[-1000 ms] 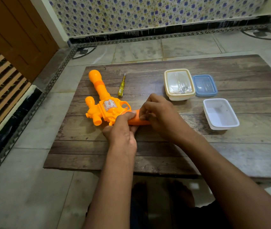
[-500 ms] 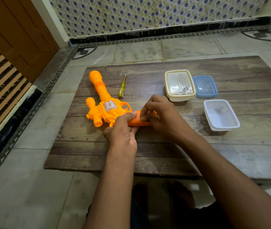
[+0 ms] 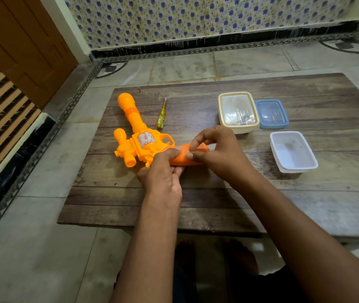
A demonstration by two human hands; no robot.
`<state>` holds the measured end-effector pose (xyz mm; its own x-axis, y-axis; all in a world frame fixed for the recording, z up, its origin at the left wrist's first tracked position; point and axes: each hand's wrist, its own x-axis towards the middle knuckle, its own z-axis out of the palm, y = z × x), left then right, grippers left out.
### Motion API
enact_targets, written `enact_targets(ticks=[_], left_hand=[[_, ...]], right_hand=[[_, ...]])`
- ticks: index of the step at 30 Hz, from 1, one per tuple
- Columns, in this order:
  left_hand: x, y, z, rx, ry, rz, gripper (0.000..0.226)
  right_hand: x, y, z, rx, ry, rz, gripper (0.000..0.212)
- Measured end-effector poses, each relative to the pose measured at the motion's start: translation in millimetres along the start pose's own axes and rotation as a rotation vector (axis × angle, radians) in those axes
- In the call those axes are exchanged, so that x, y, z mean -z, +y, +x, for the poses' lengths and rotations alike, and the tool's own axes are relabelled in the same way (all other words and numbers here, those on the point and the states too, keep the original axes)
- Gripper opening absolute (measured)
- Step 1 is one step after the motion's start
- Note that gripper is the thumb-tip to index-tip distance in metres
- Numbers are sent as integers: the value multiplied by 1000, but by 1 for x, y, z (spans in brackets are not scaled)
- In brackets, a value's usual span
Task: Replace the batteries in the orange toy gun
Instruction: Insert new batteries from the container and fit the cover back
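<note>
The orange toy gun (image 3: 140,142) lies flat on the low wooden table (image 3: 229,200), barrel pointing away to the left, handle toward the right. My left hand (image 3: 163,176) grips the gun where the body meets the handle, thumb on top. My right hand (image 3: 220,152) is curled over the handle's far end, fingertips pinching at its top face; what lies under the fingers is hidden. A yellow-handled screwdriver (image 3: 161,115) rests on the table just right of the barrel.
A cream box with a clear lid (image 3: 237,111) and a blue-lidded box (image 3: 272,113) stand behind my right hand. An open white tub (image 3: 293,152) sits to the right. Tiled floor surrounds the table; a wooden door is at far left.
My right hand's fingers have lifted and spread slightly on the handle, showing more of its orange surface. The gun and left hand have hardly moved.
</note>
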<state>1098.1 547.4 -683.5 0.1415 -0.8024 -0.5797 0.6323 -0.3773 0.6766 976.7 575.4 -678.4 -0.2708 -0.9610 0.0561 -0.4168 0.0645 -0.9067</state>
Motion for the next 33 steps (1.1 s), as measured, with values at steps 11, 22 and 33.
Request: enact_targets(ticks=[11,22,33], left_hand=[[-2,1,-5,-29,-6,16,37],[2,8,-3,-16,-11,23,39],[17,25,7,28,-2,51,54]], right_hand=[[2,4,-2,-194,-47,309,14],[0,7,2,-144,-12,249,12],[-16,7,39,55,-47,-16,15]])
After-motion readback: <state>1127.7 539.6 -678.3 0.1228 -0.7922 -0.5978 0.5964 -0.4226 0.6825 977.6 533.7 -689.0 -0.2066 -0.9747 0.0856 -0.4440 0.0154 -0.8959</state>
